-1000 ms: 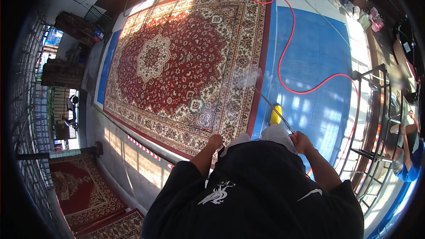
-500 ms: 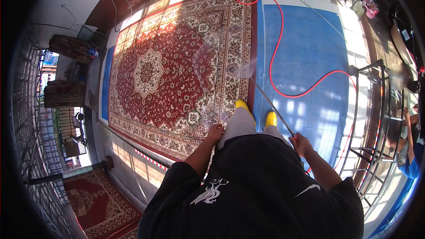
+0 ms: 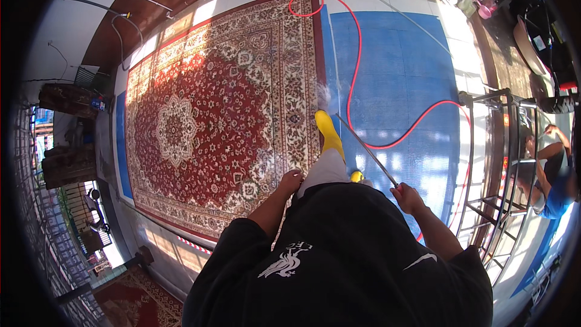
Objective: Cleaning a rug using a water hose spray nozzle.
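My right hand (image 3: 408, 198) is closed around the rear end of a pressure washer wand (image 3: 368, 148). The thin metal lance slants forward and left, and a misty spray (image 3: 325, 93) shows past its tip, by the carpet's right edge. My left hand (image 3: 291, 181) hangs beside my left thigh with its fingers curled in and nothing visible in them. A large red and cream patterned carpet (image 3: 200, 115) lies flat on the floor ahead and to the left. My left yellow boot (image 3: 328, 130) is at the carpet's right border; the right yellow boot (image 3: 357, 176) shows only in part.
A red hose (image 3: 358, 54) loops over the blue floor (image 3: 399, 72) at the right. Beyond it stands a dark metal rack (image 3: 507, 163), with a person in blue (image 3: 554, 197) behind. Another red carpet (image 3: 133, 297) lies at the lower left, and rolled carpets (image 3: 69, 163) lie further left.
My left boot has stepped forward, and the right one is now mostly hidden beneath me. The wand's tip and its spray have moved off the carpet toward its right edge.
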### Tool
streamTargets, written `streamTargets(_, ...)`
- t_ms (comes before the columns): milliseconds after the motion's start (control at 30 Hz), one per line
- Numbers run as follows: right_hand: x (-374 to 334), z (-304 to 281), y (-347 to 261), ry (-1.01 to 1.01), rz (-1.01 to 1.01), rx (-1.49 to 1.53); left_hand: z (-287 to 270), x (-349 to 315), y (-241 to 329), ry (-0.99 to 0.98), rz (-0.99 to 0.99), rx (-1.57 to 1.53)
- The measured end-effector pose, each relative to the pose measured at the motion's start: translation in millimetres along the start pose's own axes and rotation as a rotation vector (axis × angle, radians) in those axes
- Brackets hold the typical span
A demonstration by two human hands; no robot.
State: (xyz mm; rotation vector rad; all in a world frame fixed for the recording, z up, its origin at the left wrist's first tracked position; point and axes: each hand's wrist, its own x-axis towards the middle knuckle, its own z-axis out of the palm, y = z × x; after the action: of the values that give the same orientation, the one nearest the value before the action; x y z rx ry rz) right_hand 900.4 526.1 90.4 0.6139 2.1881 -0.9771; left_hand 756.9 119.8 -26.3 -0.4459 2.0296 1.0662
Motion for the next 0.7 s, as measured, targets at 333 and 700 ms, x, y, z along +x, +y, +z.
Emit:
streamTargets(333, 133.1, -75.5, -116.0, 0.028, 0.042, -0.062, -84.2, 132.1, 114.4, -0.081, -0.089, -0.330)
streamTargets(700, 284.2, -161.3, -220.8, 0.108, -0.034, -0.015, -155.9, 207.0, 188.8, 0.042, -0.204, -0.362)
